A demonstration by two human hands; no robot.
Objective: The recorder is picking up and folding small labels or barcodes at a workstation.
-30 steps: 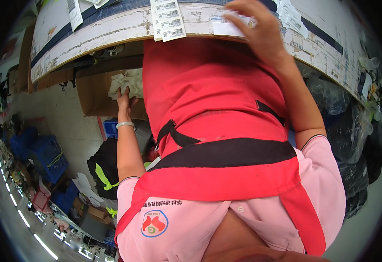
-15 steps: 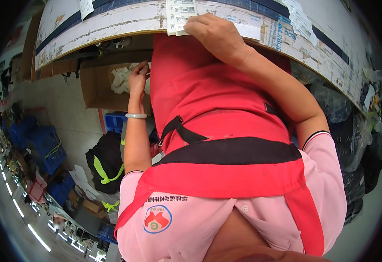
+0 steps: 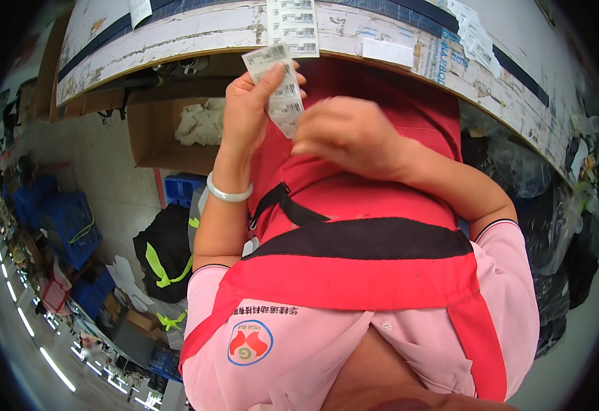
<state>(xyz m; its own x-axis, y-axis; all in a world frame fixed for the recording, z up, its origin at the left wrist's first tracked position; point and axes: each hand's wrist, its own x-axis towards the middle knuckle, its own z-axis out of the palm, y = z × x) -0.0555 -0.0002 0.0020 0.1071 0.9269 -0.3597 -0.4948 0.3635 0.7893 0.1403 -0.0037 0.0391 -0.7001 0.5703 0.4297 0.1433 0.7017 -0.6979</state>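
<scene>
A white strip of printed labels (image 3: 284,92) is pinched in my left hand (image 3: 248,109), its thumb over the upper part. The strip slants down in front of my red apron, just off the table's near edge. Close beside its lower end is my right hand (image 3: 351,137), fingers curled in and slightly blurred; whether it touches the strip or pinches something small is hidden. On the table, a sheet of similar labels (image 3: 292,27) lies near the edge, with a blank white paper strip (image 3: 388,52) to its right.
The worn, white-painted table (image 3: 176,38) spans the top. More label papers (image 3: 474,34) lie at its right, and a small slip (image 3: 140,10) at its left. Below on the left stands a cardboard box (image 3: 150,133) with crumpled white paper (image 3: 200,123). Blue crates (image 3: 73,226) stand farther left.
My left hand has risen from beside the box and now holds a label strip. My right hand has drawn back from the labels on the table toward me, to the strip's lower end.
</scene>
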